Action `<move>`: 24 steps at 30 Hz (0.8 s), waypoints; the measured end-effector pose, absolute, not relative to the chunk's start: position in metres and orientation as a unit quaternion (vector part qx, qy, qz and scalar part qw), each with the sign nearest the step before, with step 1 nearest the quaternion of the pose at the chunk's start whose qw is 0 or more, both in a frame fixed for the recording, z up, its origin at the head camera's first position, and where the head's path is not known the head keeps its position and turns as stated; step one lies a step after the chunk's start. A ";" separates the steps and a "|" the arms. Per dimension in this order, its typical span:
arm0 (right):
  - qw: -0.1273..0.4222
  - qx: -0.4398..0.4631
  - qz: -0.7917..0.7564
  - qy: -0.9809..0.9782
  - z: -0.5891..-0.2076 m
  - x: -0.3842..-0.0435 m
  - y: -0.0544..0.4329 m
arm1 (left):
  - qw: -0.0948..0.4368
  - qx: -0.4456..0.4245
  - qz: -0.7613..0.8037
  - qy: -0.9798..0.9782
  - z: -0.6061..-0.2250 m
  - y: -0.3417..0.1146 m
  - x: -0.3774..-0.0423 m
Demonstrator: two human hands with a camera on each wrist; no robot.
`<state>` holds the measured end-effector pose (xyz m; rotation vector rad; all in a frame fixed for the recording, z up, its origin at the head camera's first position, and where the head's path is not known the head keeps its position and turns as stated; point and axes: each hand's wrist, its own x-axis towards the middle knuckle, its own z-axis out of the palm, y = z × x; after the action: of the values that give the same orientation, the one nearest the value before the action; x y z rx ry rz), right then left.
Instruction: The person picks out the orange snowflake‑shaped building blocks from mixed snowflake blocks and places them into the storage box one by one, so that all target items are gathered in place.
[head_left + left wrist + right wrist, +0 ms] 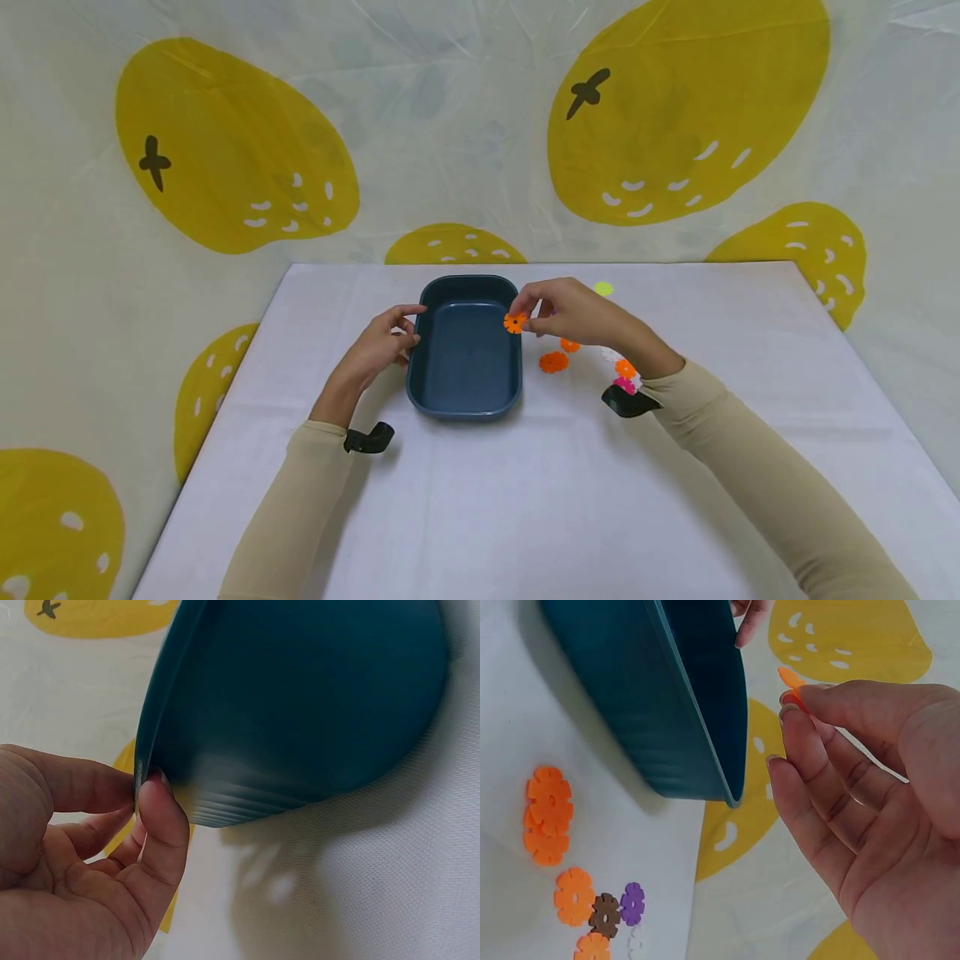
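From my remote seat, starting at the left of the head view, I see a beige left sleeve (288, 508) reaching in over the white-covered table (465, 500), with a black band (369, 438) at its wrist. Next comes the left hand (378, 342), which pinches the left rim of a dark blue container (465, 358); my left wrist view shows its fingers nearly closed, with the thin wall between thumb and finger and the others bent.

The container stands upright on the table between the two hands, and I look down to its smooth floor. At its right rim I find an orange flower-shaped piece (511, 327), held above the rim and apart from it. The right hand (573, 312) has that piece pinched between thumb and fingertip, its other fingers loosely bent in my right wrist view.

Further right, under and around this hand, loose pieces lie on the table. I make out an orange pair (549, 814) that overlaps, a purple piece (636, 894), a brown piece (605, 915) touching an orange one, a yellow-green piece (603, 288) farther back, and a pink piece (625, 385) near the right wrist's black holder (630, 402). The right sleeve (772, 475) fills the near right.
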<state>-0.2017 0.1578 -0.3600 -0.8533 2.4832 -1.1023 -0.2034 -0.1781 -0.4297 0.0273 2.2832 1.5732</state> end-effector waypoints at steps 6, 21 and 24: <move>0.153 -0.309 -0.377 0.859 -0.361 -0.205 0.153 | 0.177 0.023 0.565 0.805 -0.432 -0.178 -0.203; 0.191 -0.353 -0.374 0.836 -0.363 -0.215 0.137 | 0.176 0.031 0.567 0.804 -0.432 -0.179 -0.203; 0.197 -0.364 -0.364 0.834 -0.361 -0.216 0.133 | 0.178 0.028 0.566 0.804 -0.432 -0.179 -0.203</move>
<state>-0.2158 0.1330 -0.3609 -1.0184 2.3360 -1.0202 -0.2031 -0.1791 -0.4321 0.0805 2.2752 1.6023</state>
